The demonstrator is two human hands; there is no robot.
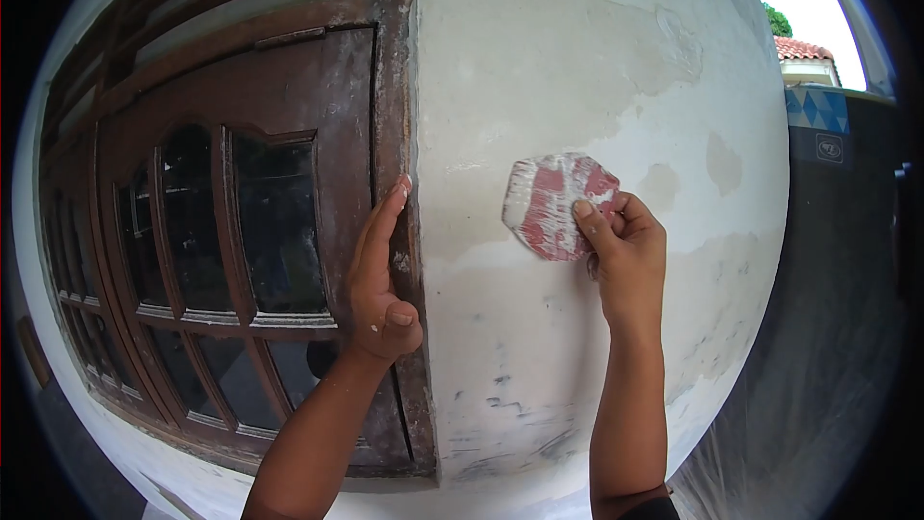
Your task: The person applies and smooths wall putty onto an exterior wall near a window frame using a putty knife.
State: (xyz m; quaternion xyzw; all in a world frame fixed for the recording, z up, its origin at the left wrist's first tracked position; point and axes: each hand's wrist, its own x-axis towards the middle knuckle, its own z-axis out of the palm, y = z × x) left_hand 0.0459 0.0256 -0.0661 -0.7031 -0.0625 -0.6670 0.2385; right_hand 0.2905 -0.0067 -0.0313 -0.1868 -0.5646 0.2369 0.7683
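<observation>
wall (pixel 577 67): is filling the middle and right of the view, white and patchy, with bare tan areas showing through the top coat and grey scuff marks sitting low down.
window (pixel 241 231): is standing to the left of the wall, dark brown wood with arched glass panes, its surface looking worn and streaked with white.
frame post (pixel 395 87): is running from top to bottom between the window and the wall, touching the wall's edge.
grey sheet (pixel 837 327): is showing at the far right, just beside the wall's outer edge, under a blue-and-white diamond band.
left hand (pixel 380 279): is lying flat and spread against the frame post, fingers stretching upward along the wood and thumb tucking in low; it is gripping nothing.
right hand (pixel 626 250): is reaching up in front of the wall, well apart from the left hand, and is closing firmly on the scraper, with the forefinger pressing along the blade's face and the other fingers curling behind.
scraper (pixel 551 204): is resting with its blade flat against the wall at mid-height, just right of the frame post but not touching it; the blade is red, wide and angular, and is carrying smears of white filler; the hand is hiding the handle.
</observation>
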